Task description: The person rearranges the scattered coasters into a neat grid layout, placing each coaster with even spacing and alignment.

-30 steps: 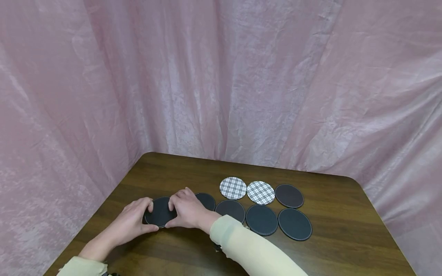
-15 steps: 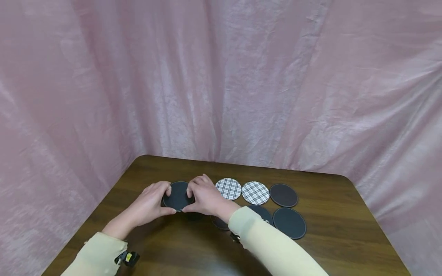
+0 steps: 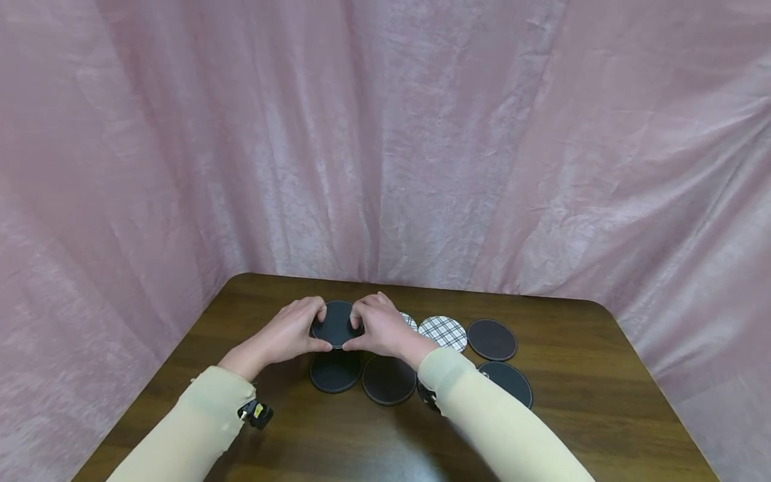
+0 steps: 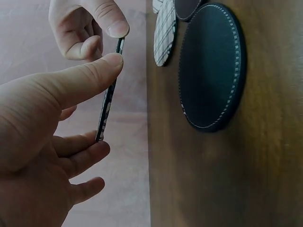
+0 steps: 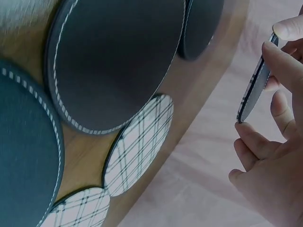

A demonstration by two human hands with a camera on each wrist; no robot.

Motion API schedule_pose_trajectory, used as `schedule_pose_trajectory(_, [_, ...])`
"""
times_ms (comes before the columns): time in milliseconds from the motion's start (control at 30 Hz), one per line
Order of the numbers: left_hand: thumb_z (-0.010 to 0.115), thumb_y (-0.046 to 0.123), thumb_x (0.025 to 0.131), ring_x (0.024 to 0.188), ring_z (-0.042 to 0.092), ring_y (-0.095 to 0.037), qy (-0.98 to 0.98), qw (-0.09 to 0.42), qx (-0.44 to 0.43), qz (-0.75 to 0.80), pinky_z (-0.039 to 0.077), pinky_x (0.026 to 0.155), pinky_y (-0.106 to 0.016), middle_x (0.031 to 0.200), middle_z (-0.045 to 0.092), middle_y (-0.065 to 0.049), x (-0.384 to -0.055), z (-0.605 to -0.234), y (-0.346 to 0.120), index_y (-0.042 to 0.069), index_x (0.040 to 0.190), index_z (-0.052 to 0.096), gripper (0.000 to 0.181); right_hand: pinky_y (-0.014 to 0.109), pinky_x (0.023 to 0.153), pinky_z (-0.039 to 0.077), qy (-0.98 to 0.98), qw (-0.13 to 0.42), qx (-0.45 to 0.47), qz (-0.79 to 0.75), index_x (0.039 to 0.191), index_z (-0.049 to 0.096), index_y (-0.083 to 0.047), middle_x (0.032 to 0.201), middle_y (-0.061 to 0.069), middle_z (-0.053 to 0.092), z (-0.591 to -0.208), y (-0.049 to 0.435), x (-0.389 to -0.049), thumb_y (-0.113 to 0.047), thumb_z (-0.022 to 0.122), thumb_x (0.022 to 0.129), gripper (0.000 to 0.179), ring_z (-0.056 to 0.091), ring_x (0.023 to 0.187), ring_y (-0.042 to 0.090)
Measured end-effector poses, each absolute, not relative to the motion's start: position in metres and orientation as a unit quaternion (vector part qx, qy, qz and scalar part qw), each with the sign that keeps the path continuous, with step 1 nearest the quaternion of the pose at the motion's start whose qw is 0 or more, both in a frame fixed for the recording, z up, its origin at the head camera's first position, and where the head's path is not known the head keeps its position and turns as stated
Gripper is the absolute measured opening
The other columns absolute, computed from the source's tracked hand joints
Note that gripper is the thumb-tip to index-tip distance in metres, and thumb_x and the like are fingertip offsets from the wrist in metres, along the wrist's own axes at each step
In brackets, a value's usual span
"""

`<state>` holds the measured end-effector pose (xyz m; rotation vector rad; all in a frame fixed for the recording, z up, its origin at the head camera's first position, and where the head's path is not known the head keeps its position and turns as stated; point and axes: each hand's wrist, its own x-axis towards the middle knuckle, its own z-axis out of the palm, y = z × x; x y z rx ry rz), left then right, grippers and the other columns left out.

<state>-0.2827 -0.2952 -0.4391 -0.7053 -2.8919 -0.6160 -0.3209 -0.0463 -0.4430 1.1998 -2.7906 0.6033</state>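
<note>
A round black coaster point(image 3: 337, 326) with a stitched border is held between both hands, above the table. My left hand point(image 3: 291, 331) pinches its left edge, thumb at the near side and fingers at the far side. On the opposite edge, my right hand point(image 3: 385, 327) pinches it the same way. Edge-on in the left wrist view, the coaster point(image 4: 109, 98) stands apart from the tabletop and shows a patterned underside. Just nearer than it in the head view lies another black coaster point(image 3: 335, 372), beside a dark brown one point(image 3: 389, 380).
A plaid coaster point(image 3: 444, 333) and a dark brown coaster point(image 3: 492, 339) lie in the back row; another plaid coaster point(image 3: 410, 320) is partly behind the right hand. A black coaster point(image 3: 510, 383) lies at the front right of the wooden table point(image 3: 578, 408). Pink curtains point(image 3: 434, 147) hang behind.
Both hands have lifted the black coaster from the left end of the front row and carried it right and away, to beside the back row. The head view has shifted slightly.
</note>
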Motion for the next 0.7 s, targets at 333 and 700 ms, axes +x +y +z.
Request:
schedule_pose_trajectory(333, [0.099,0.031,0.087,0.09,0.053,-0.024,-0.952,-0.001,-0.215,-0.219,0.045,0.079,-0.041,0.096,0.056,-0.003,-0.293,-0.443,-0.293,0.014,0.105,0.051,0.054,0.039,0.106,0.046,-0.91,-0.021,0.364,0.198,0.093,0.06,-0.023,0.114,-0.004,0.067,-0.45,-0.046,-0.332,-0.046,0.096,0.088,0.043,0.054,0.117,0.022])
schedule_pose_trajectory(700, [0.099,0.033,0.086,0.091,0.051,-0.024,-0.952,-0.007,-0.213,-0.222,0.043,0.079,-0.041,0.096,0.055,-0.003,-0.298,-0.457,-0.29,0.014,0.101,0.051,0.054,0.042,0.117,0.041,-0.912,-0.034,0.367,0.18,0.095,0.061,-0.021,0.107,-0.003,0.067,-0.456,-0.045,-0.336,-0.045,0.095,0.089,0.042,0.056,0.132,0.029])
